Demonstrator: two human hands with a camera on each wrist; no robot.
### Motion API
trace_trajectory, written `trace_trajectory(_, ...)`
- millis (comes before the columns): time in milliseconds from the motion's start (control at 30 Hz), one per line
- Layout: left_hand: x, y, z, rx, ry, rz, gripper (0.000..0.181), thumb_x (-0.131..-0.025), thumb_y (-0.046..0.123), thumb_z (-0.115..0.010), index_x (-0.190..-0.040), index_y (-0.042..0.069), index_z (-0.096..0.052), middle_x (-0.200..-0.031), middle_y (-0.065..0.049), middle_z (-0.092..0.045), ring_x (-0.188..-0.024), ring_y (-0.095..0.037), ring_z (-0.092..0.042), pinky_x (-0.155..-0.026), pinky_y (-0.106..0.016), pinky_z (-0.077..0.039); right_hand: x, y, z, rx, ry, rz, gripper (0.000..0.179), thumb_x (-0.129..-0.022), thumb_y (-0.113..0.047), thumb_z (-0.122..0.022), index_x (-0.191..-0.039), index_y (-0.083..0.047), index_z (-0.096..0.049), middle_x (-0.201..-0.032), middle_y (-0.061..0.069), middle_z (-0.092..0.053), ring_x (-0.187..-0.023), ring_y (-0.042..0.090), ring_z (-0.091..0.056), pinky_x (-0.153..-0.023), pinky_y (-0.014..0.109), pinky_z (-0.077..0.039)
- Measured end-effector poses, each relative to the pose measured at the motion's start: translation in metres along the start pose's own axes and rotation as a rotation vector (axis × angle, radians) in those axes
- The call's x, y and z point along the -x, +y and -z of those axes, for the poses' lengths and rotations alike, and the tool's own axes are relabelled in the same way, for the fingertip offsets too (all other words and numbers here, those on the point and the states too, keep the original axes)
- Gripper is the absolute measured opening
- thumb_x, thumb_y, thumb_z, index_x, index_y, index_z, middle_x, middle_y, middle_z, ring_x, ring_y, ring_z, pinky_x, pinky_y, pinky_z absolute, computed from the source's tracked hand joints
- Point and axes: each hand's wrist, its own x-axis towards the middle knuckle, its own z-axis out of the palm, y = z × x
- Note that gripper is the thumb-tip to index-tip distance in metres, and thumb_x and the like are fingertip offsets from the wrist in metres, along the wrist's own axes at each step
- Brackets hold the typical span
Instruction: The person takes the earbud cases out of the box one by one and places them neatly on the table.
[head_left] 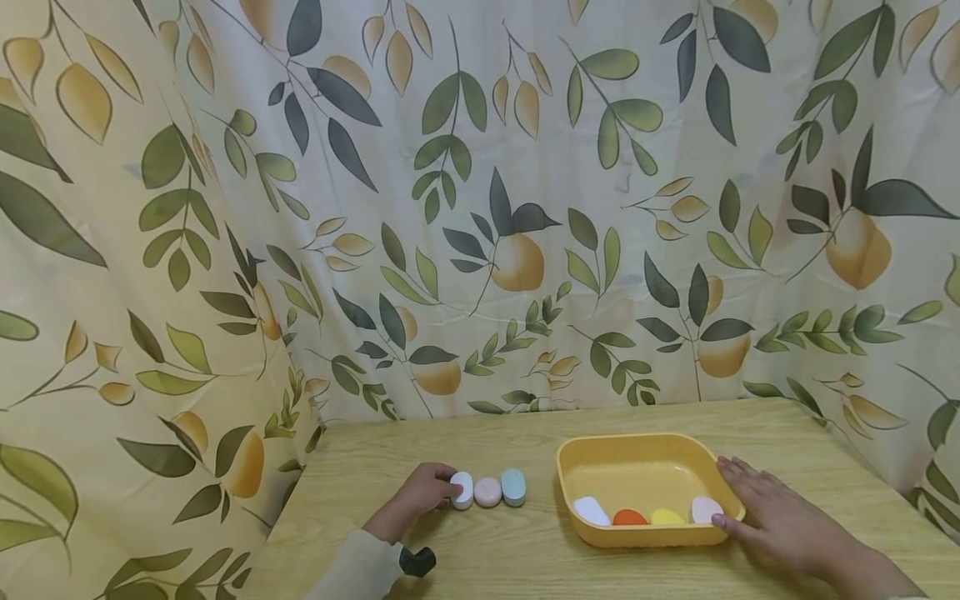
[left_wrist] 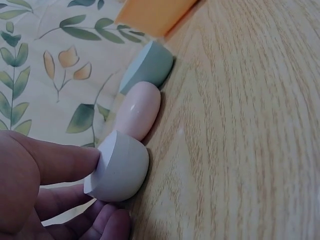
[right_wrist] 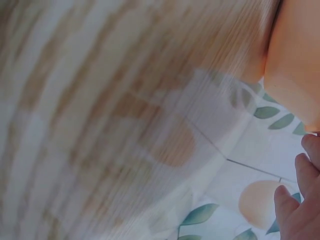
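On the left of the table, my left hand (head_left: 426, 490) pinches a white oval, pill-shaped block (head_left: 462, 490) that stands on the wood, thumb against its flat face in the left wrist view. To its right stand a round pale-pink block (head_left: 487, 492) and a light blue-green oval block (head_left: 513, 487), close together in a row. My right hand (head_left: 783, 521) rests against the right side of a yellow plastic tray (head_left: 637, 537), fingers fairly straight, thumb at the near right corner. Beyond its fingertips (right_wrist: 285, 197), the right wrist view shows the tray's outer wall (right_wrist: 295, 65).
Inside the tray, along its near wall, lie a white piece (head_left: 592, 511), an orange-red piece (head_left: 630, 517), a yellow piece (head_left: 666, 517) and a pale-pink piece (head_left: 706, 509). A leaf-and-fruit patterned curtain (head_left: 480, 333) hangs behind and beside the wooden table (head_left: 510, 575).
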Motion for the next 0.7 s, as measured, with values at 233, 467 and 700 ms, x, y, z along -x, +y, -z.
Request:
trace_trajectory(233,0.0005,-0.0004,-0.0006,-0.009,-0.004,-0.006,0.029,-0.088,0.005,-0.07,-0.113,-0.006,-0.064,-0.098,-0.008,-0.063,-0.082,-0.018,-0.06,-0.066,-0.032,-0.054,0.0005,-0.0018,0.0016,-0.016,-0.007,-0.007,0.077,-0.094,-0.047,-0.06,-0.145,0.006,-0.037,-0.146,0.024,-0.041,-0.131,-0.013,0.012,-0.103,0.009,0.016)
trace_trajectory(467,0.0004,0.0013,0.0006,-0.003,-0.013,0.0,0.037,-0.089,0.008,-0.07,-0.121,-0.008,-0.06,-0.104,-0.011,-0.061,-0.086,-0.02,-0.061,-0.069,-0.034,-0.055,0.0011,0.0001,0.0003,-0.007,0.005,-0.002,0.077,-0.095,-0.047,-0.059,-0.145,0.006,-0.036,-0.146,0.024,-0.04,-0.132,-0.011,0.012,-0.104,0.011,0.015)
trace_trajectory(700,0.0001,0.0028,0.0018,0.015,-0.012,0.005,0.037,-0.089,0.008,-0.069,-0.12,-0.008,-0.059,-0.103,-0.012,-0.06,-0.086,-0.021,-0.061,-0.07,-0.035,-0.056,0.0005,0.0,-0.0006,-0.005,0.012,0.005,0.077,-0.094,-0.046,-0.06,-0.145,0.007,-0.036,-0.146,0.025,-0.04,-0.132,-0.012,0.013,-0.104,0.012,0.015)
